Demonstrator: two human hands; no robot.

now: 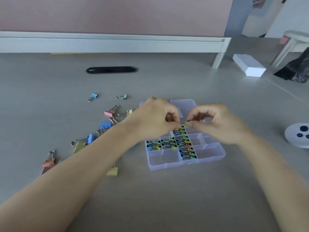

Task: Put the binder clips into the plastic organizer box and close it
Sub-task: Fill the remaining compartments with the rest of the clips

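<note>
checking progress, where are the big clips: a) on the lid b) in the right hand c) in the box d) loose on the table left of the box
d: the big clips lie scattered on the table left of the box, which holds only small clips.

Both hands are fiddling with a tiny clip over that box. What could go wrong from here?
The yellow clip pinched between the left hand and right hand might slip and land in a wrong compartment of the organizer box, or bounce out. The bigger loose clips, like the pink clip, look large for the compartments and could keep the lid from shutting.
</note>
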